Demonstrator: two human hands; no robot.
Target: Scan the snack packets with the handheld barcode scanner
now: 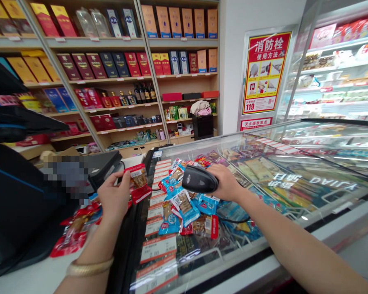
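- Black equipment [9,196], partly cut off by the edge of view, stands at far left on a white counter [33,279].
- Red-trimmed snack packets [72,237] lie in a loose heap on the counter, partly hidden behind the left forearm, which wears a gold-coloured bangle [92,267].
- Wooden shelves [116,43] rise behind, stocked with red, blue, orange and yellow boxes and some bottles.
- Left hand [114,194]: thumb and fingers pinch the edge of a small red packet [138,183]. The packet is held up just to the right of the fingertips, between the two hands, a pale label near its top.
- Orange-and-white price tags [158,248] run in a column along the near left side of the freezer.
- Blue and red snack packets are heaped in a pile [184,206] on the glass top, right of the left hand, below and to the left of the right hand.
- Black handheld scanner [199,179] hangs over that pile, its nose toward the pinched packet but apart from it.
- Right hand [225,181]: fingers wrap around the scanner's rear end.
- Red poster [266,73] with white Chinese characters is on the far wall.
- Glass-topped freezer [352,224] stretches right, beneath the right arm; brightly lit shelving [340,92] stands beyond.
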